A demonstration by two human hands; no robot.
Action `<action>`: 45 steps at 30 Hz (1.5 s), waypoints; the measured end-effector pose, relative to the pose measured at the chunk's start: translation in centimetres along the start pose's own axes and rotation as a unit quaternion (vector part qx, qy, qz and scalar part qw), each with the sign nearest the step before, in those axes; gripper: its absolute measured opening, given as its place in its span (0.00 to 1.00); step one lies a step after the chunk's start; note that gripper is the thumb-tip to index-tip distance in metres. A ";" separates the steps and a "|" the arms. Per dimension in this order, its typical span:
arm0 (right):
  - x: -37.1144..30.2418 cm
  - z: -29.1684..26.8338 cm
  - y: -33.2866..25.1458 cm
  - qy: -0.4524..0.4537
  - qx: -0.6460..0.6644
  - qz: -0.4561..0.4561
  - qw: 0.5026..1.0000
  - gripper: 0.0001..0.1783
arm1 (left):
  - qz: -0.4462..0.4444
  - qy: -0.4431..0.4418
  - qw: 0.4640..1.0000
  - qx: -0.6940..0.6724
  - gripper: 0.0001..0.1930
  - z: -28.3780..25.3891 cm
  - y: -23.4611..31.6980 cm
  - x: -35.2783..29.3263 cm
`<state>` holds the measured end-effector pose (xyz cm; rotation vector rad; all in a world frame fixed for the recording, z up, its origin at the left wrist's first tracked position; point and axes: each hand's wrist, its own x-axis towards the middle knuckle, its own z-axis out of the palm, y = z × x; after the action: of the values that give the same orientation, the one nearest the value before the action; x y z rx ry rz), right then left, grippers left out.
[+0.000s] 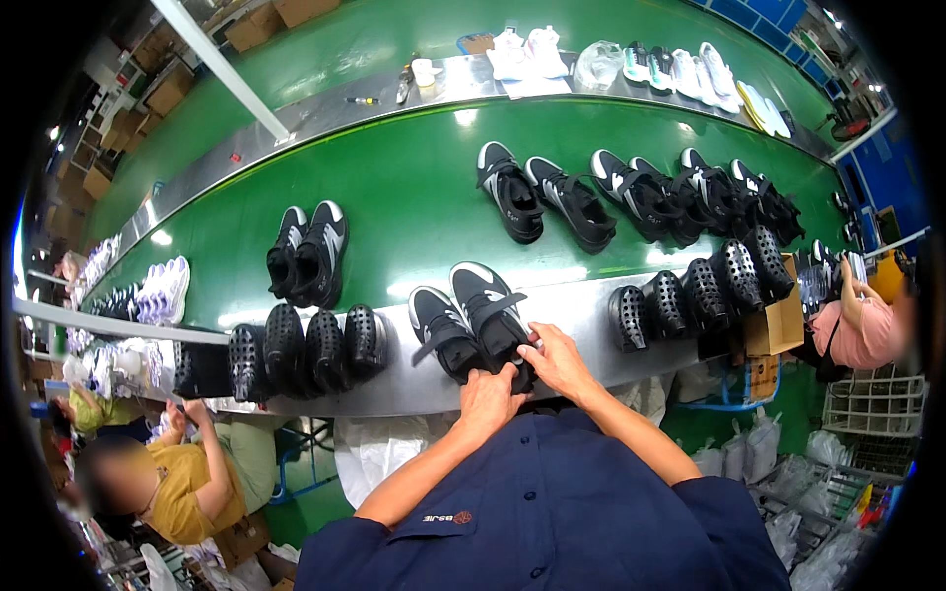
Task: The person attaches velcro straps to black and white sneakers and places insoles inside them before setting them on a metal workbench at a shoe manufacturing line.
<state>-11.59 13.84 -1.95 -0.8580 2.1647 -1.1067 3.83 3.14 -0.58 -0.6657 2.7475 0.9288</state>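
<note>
Directly in front of me, a pair of black sneakers with white toes and dark straps rests on the metal edge of the bench, toes pointing away. My left hand (490, 399) is closed at the heel collar of the right sneaker (490, 305), its fingers pinched together there. From the other side, my right hand (558, 361) grips the same heel, fingertips along the collar. The left sneaker (443, 333) stands close beside it, its heel just beyond my left hand. Fingers partly cover the heel opening, so its inside is hidden.
Perforated black shoe-shaped forms stand along the metal ledge, left (286, 350) and right (705, 294). More black sneakers sit on the green belt (414, 197), one pair (320, 251) at left, several at right. White shoes (527, 57) line the far shelf. People work on both sides.
</note>
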 end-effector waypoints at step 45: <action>-8.5 -29.0 3.5 0.445 -0.390 0.160 0.790 0.40 | 0.038 0.013 0.985 0.168 0.16 -5.6 2.6 8.5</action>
<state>-27.82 35.91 11.32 -0.1739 3.5143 -0.3924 -5.00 -1.50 2.78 -0.5181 2.8691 0.4513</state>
